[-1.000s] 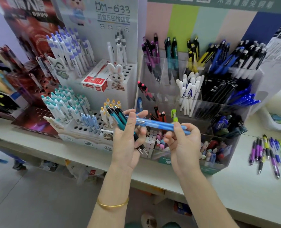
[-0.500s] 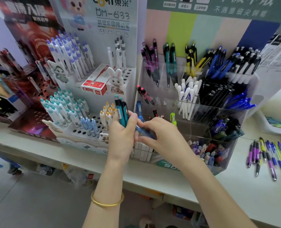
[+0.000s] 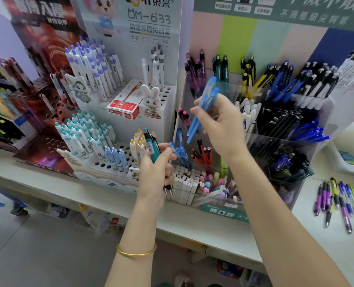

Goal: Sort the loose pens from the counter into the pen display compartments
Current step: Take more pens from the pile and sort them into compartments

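My right hand [image 3: 221,125] pinches a few light blue pens [image 3: 203,108] and holds them tilted in front of the clear acrylic pen display [image 3: 257,129], near its upper left compartments. My left hand [image 3: 155,170] grips a bunch of teal and dark pens [image 3: 152,146] upright, tips pointing down, beside the display's left wall. Several loose purple, blue and yellow pens [image 3: 341,201] lie on the white counter [image 3: 317,241] at the right.
A white stand with holes [image 3: 114,160] holding many white pens sits left of the acrylic display. A red box [image 3: 126,102] and rabbit figure [image 3: 152,102] rest on it. A dark red stand [image 3: 39,150] is at far left. A white tray [image 3: 346,162] sits at right.
My right hand took the light blue pens out of my left hand and lifted them up and right toward the acrylic display. My left hand kept the teal pens and stayed low.
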{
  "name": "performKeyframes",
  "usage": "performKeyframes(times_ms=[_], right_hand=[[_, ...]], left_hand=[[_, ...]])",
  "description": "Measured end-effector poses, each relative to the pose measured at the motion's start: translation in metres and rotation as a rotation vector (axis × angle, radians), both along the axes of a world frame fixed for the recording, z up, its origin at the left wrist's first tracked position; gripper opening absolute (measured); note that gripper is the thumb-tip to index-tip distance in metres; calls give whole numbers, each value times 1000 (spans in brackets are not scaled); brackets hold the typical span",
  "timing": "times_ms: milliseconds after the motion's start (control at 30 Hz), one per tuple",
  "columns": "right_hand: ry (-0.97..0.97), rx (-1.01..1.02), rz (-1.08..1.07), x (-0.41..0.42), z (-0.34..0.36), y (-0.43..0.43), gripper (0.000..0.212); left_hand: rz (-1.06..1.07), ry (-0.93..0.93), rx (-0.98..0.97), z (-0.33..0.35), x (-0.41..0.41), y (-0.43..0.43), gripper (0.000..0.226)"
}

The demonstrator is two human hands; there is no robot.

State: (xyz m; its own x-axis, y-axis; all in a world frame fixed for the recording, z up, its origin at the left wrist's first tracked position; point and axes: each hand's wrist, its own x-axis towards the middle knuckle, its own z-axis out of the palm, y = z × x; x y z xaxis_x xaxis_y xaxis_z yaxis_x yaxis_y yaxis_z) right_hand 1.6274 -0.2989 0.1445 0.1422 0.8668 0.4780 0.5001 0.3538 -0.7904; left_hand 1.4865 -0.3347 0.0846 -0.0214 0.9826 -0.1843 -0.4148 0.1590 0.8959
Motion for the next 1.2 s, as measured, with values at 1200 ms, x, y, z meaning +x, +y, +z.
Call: performKeyframes(times_ms=[1200], right_hand=[[142,-365,215,33,49,3,11]], left_hand=[[-562,295,259,56,43,53,44]])
